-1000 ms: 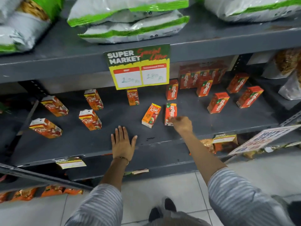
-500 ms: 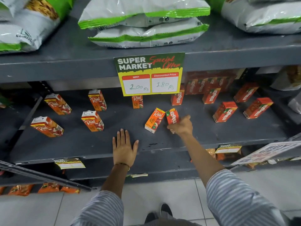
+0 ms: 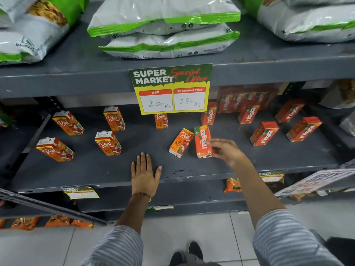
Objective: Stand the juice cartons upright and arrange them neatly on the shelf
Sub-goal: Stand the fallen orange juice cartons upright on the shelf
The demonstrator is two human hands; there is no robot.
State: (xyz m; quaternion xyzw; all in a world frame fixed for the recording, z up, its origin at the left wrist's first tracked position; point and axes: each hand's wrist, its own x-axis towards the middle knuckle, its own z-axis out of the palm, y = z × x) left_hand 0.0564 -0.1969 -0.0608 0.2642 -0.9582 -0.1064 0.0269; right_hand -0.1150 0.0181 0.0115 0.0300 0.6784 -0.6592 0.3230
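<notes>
While most of the juice cartons lie scattered across a dark grey shelf (image 3: pixel 249 160), one red-orange Maaza carton (image 3: pixel 202 141) sits near the front centre, with the right hand (image 3: pixel 226 151) touching its right edge. Fingertips (image 3: pixel 211 143) rest against that side of the carton; the hand is blurred, so whether it grips the carton or only touches it I cannot tell. Just to the left, almost touching, an orange Real carton (image 3: pixel 181 142) lies tilted on its side.

The left hand (image 3: pixel 144 174) lies flat on the front edge of the shelf, palm down, fingers together and thumb spread — it holds nothing. A thin bracelet (image 3: pixel 143 194) circles that wrist.

Farther left, four more Real cartons lie flat at different angles: two toward the back (image 3: pixel 68 122) (image 3: pixel 114 118) and two nearer the front (image 3: pixel 55 149) (image 3: pixel 108 143). A fifth Real carton (image 3: pixel 161 120) stands partly hidden behind a hanging price sign (image 3: pixel 171 89) reading "Super Market Special Offer". To the right, several Maaza cartons (image 3: pixel 264 133) lie loose, well apart, and a packed group of Maaza cartons (image 3: pixel 247 99) stands at the back.

On the shelf above rest large white bags with green bands (image 3: pixel 163 27). Below, striped sleeves (image 3: pixel 284 239) and dark shoes (image 3: pixel 189 253) show over a pale tiled floor (image 3: pixel 201 231).
</notes>
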